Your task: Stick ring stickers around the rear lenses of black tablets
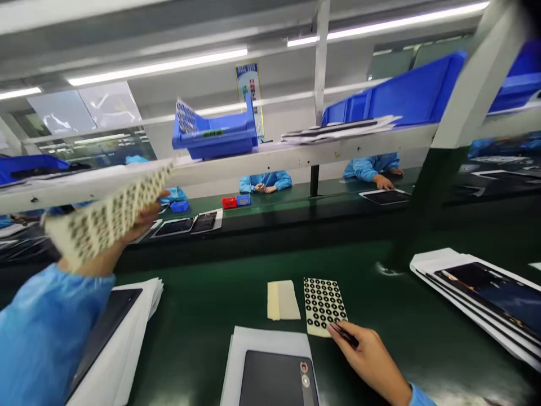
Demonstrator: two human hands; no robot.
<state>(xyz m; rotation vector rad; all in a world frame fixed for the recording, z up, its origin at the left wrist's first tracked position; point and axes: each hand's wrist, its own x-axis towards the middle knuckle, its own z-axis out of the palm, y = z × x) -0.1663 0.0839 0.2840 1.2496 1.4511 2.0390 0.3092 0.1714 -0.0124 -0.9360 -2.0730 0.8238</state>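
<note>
Strip lights (160, 66) and a white shelf (296, 158) run across a workroom, above a dark green tabletop (194, 316). At nine o'clock the left hand (137, 228), in a blue sleeve, grasps a cream raised sheet (110, 220) of dark ring-shaped pieces, tilted and blurred, up off the tabletop. Below it, at eight o'clock, a white stack (137, 349) bears a dark panel, partly hidden by the sleeve. Toward eleven o'clock a blue bin (224, 135) sits on the shelf, with a ring-printed sheet (186, 115) standing in its left end. Near the middle, beyond the tabletop, a co-worker (276, 179) in blue has both hands together. At six o'clock a dark device panel (270, 378) lies on white sheets (240, 344), with a small cream pad (283, 300) beyond it. Just right of the pad, toward five o'clock, a sticker sheet (323, 301) of black rings lies flat. The right hand (367, 349) pinches dark tweezers (349, 337) at that sheet's lower right edge; whether the tips touch it, I cannot tell. Another co-worker (367, 168) reaches to a dark panel (386, 197) at three o'clock. At four o'clock rests a stack of panels (494, 299) and white sheeting.
</note>
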